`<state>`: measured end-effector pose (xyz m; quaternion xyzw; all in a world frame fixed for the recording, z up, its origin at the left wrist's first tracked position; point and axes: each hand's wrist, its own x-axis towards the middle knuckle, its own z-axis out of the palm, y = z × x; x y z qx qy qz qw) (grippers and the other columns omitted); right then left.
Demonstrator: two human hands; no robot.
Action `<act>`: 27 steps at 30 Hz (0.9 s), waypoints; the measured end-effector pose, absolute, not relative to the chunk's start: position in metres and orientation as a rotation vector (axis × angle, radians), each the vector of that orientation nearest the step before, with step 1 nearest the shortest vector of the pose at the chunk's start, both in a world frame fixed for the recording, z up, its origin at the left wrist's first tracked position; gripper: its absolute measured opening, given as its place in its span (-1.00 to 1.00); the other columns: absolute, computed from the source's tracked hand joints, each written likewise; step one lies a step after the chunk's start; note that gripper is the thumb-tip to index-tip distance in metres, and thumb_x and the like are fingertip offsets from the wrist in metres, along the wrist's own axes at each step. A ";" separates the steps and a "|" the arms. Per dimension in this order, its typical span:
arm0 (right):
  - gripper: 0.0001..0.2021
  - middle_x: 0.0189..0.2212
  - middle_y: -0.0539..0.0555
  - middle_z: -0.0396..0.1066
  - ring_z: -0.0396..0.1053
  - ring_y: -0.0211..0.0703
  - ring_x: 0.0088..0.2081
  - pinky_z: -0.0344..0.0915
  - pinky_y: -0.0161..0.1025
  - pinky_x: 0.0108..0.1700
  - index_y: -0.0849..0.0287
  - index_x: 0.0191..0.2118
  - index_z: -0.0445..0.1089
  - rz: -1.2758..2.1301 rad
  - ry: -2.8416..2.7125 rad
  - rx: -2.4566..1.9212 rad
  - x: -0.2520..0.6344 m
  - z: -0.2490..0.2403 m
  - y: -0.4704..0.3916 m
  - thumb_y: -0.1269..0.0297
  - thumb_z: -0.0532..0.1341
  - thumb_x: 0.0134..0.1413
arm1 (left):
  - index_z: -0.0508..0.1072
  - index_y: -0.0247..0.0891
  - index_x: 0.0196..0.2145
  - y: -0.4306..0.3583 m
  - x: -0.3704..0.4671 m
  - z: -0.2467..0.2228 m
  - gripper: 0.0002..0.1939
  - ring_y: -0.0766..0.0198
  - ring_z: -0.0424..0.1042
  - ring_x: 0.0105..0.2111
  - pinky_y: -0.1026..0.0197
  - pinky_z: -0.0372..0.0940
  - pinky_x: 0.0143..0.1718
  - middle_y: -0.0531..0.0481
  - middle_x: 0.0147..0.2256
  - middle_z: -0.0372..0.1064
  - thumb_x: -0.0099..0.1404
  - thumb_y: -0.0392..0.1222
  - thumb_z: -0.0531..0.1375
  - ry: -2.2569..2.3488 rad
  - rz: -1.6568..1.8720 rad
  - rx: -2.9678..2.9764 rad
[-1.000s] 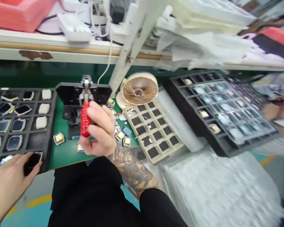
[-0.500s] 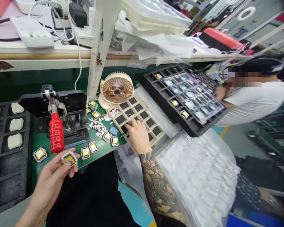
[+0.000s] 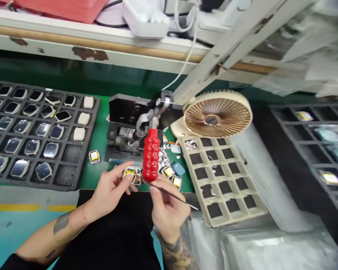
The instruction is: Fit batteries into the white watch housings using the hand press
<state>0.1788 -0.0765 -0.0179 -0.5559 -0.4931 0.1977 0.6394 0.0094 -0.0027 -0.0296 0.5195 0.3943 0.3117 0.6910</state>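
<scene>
My left hand [image 3: 109, 189] pinches a small square watch case [image 3: 130, 173] with a yellow-edged white part inside, just in front of the black press. Between the fingers of my right hand [image 3: 169, 204] are thin dark tweezers [image 3: 171, 194], whose tip reaches to the case. A red-handled lever [image 3: 151, 155] on the black press [image 3: 124, 138] rises just behind my hands and overlaps my right fingers. Another case [image 3: 94, 156] lies on the green table left of the press. More cases [image 3: 168, 171] and a blue piece [image 3: 178, 168] lie to the right.
A dark tray [image 3: 73, 153] with rows of watch cases stands at left. At right are a beige fan [image 3: 211, 120], a cream compartment tray [image 3: 225, 187] and a black tray [image 3: 295, 150]. A shelf [image 3: 101, 48] and slanted post [image 3: 214, 63] stand behind.
The view has swung left. My right hand has left the cream tray and come beside my left hand, now with tweezers visible in it. The left hand still holds a case.
</scene>
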 end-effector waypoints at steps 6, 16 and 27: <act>-0.70 -0.10 0.11 0.67 0.66 0.00 -0.04 0.63 0.04 0.05 0.04 0.04 0.61 0.485 -1.133 -1.268 0.159 -0.033 -0.068 0.55 0.32 0.32 | 0.47 -0.36 0.38 -0.006 0.005 -0.017 -0.51 0.24 0.64 -0.36 0.25 0.57 -0.30 -0.10 -0.26 0.67 0.61 -0.10 0.22 0.852 0.733 1.214; -0.91 -0.16 0.13 0.63 0.64 -0.06 -0.14 0.64 -0.11 -0.09 0.12 -0.05 0.60 0.692 -0.858 -1.365 0.161 -0.048 -0.066 0.32 0.36 0.39 | 0.47 -0.32 0.41 -0.005 0.003 -0.024 -0.47 0.20 0.65 -0.36 0.23 0.56 -0.31 -0.11 -0.27 0.68 0.60 -0.06 0.24 0.859 0.740 1.205; -0.83 -0.15 0.14 0.65 0.66 0.05 -0.10 0.67 0.04 -0.05 0.07 0.00 0.60 0.471 -0.940 -1.272 0.170 -0.039 -0.074 0.37 0.36 0.35 | 0.42 -0.40 0.37 -0.002 0.010 -0.027 -0.44 0.17 0.65 -0.37 0.22 0.53 -0.38 -0.15 -0.26 0.65 0.57 -0.03 0.28 0.855 0.793 0.991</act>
